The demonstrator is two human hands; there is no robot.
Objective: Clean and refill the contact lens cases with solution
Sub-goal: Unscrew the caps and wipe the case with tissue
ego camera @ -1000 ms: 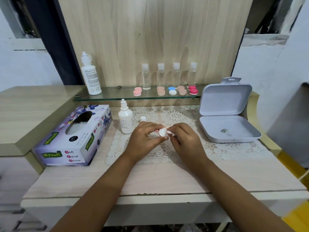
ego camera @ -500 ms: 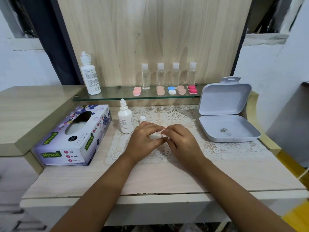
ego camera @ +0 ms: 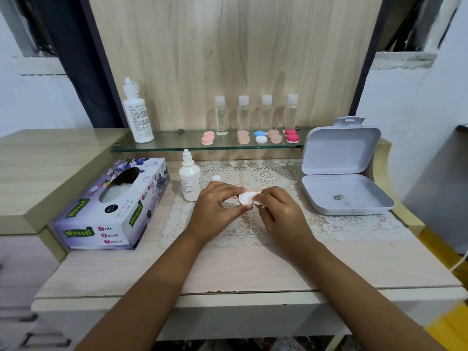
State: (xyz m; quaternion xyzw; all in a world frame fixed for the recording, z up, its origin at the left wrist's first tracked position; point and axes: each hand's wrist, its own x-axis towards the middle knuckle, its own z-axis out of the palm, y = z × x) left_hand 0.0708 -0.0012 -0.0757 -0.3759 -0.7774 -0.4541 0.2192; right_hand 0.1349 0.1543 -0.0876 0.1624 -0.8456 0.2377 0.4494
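So the person is at a little wooden table with both hands up over a lace doily. The left hand pinches a round white contact lens case between thumb and fingertips, holding it on edge just above the doily. There's a hint of pink along the case's top rim. The right hand is right up against it, fingers curled, pinching a small white wad onto the case's face. It looks like tissue, but honestly it's too small to be sure.

Just left of the hands a small white dropper bottle stands upright with its top off, and its little white cap sits beside it on the doily. Further left there's a purple Mysoft tissue box, angled.

On the right a white plastic box lies open with its lid propped up, and a couple of tiny round bits sit inside.

Behind everything, a glass shelf holds a big solution bottle, four small clear bottles in a row, and more lens cases in front of them: pink, peach, blue-and-white, red.
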